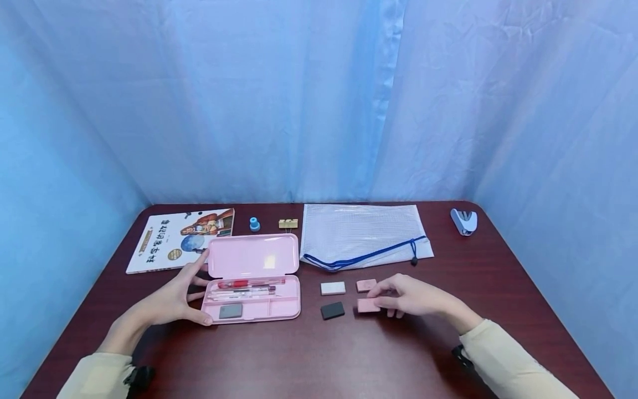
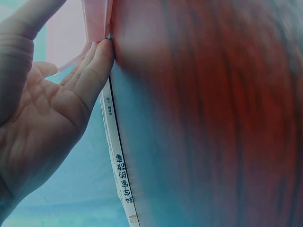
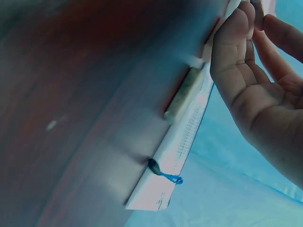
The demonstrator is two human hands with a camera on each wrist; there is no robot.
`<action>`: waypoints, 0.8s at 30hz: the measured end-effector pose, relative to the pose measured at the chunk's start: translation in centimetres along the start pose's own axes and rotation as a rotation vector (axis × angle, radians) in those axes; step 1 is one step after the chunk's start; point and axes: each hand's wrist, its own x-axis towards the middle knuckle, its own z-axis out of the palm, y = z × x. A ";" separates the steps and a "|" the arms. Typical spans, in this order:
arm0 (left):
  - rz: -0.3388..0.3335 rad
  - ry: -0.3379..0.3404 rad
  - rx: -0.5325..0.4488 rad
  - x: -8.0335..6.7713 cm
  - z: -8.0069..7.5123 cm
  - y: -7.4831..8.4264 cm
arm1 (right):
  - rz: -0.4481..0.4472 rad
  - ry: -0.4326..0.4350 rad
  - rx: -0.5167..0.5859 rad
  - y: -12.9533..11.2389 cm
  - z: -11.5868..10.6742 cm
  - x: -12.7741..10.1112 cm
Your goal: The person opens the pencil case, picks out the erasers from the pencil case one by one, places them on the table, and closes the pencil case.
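Note:
A pink pencil case [image 1: 240, 259] lies with its lid folded back. Its tray holds several pens [image 1: 244, 293] and a grey eraser [image 1: 230, 311]. Along the case's left side, my left hand [image 1: 166, 302] spreads its fingers, the thumb at the front corner and the index finger near the lid. My right hand [image 1: 421, 296] pinches a pink eraser [image 1: 366, 305] between thumb and fingers; in the right wrist view only its dark edge [image 3: 258, 15] shows at the fingertips. Beside it are another pink eraser [image 1: 365, 285], a white eraser [image 1: 333, 288] and a black eraser [image 1: 332, 310].
Behind the case are a picture book [image 1: 159, 244], a small blue object [image 1: 255, 224] and a yellow binder clip [image 1: 288, 224]. A white mesh pouch [image 1: 361, 233] with a blue zip lies at the back middle. A small white stapler [image 1: 464, 221] stands at the back right. Blue curtains [image 1: 299, 100] surround the table.

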 end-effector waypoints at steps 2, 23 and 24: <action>0.002 0.002 0.000 0.0 0.0 -0.1 | 0.014 -0.002 0.007 0.3 -0.1 -0.2; 0.000 0.002 -0.004 0.0 0.0 -0.2 | 0.088 -0.011 -0.003 1.4 -0.6 -0.2; -0.002 0.004 -0.003 0.0 0.0 -0.2 | 0.086 -0.012 -0.003 1.4 -0.7 -0.2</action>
